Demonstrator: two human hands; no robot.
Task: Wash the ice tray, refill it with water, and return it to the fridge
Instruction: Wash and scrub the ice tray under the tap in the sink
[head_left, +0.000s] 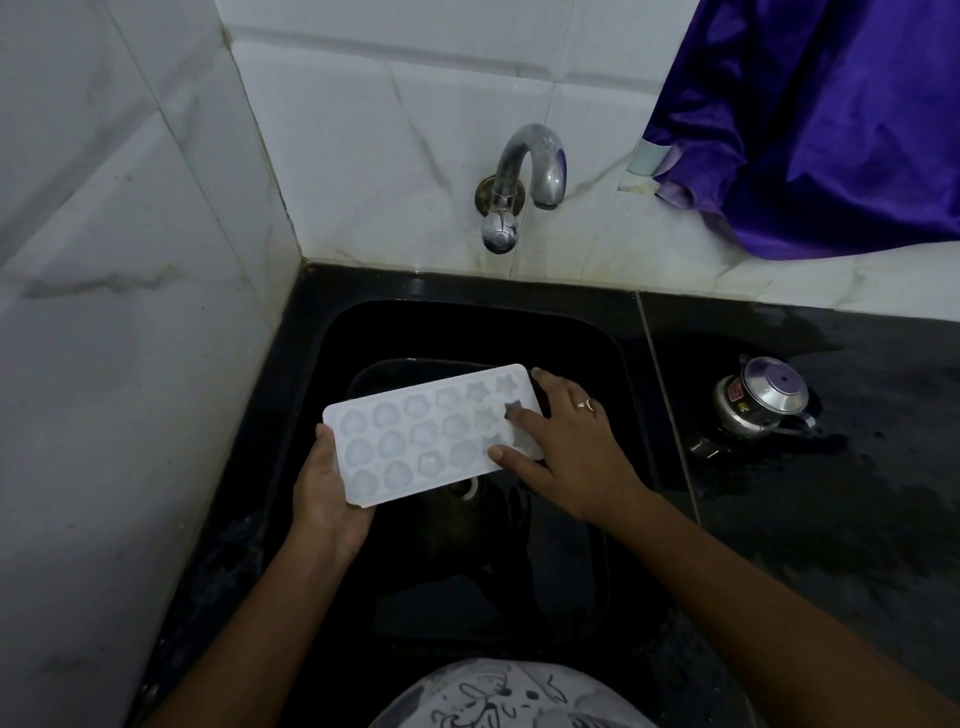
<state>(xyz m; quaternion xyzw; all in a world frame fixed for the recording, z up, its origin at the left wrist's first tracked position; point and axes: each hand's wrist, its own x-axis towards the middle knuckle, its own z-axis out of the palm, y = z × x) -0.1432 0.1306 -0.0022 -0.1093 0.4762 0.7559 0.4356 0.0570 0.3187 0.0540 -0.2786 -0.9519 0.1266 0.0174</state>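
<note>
Surroundings: a corner of white marbled wall tiles (130, 260), with a curved metal tap (524, 182) mounted on the back wall above a black sink (332, 374). No water stream is visible at the spout. A purple cloth (805, 130) hangs at upper right, well clear of the tap. On the black countertop (831, 509) to the right of the sink stands a small lidded steel pot (758, 405). Its lid is on, so the contents are hidden, and the counter around it is patchily wet. Nothing lies between the tap and the basin except the white ice tray (415, 447), which is held level over the sink, below and in front of the spout, with its long axis running left-right and partly covering the drain (467, 488). The left hand (324, 493) grasps the tray's left end, palm beneath and thumb on the rim. The right hand (566, 441) lies spread across the right end with near-straight fingers (514, 413), one fingertip in a star cavity. The cavities are rounded shapes and stars in three rows. Whether they hold water cannot be told.
</note>
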